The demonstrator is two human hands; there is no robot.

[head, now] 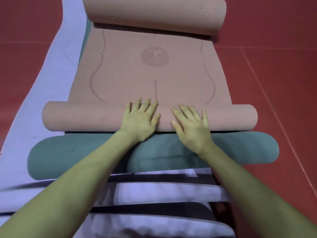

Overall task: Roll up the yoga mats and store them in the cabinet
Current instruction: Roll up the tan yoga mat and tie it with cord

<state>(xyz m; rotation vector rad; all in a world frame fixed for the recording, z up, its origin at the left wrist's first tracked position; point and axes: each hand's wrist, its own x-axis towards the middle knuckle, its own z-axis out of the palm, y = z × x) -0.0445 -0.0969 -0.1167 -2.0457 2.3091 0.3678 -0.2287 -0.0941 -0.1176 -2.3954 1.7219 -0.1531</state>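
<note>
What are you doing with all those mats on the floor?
A person is rolling up a pink yoga mat. The left hand and the right hand both press flat on the rolled part nearest them. The far end of this mat curls up too, so the middle is still flat. Under it lie a green mat and a lilac mat, both still unrolled on the red floor.

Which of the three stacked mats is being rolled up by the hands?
The pink mat, the top one: both hands press flat on its near roll. The green mat and lilac mat beneath lie flat.
</note>
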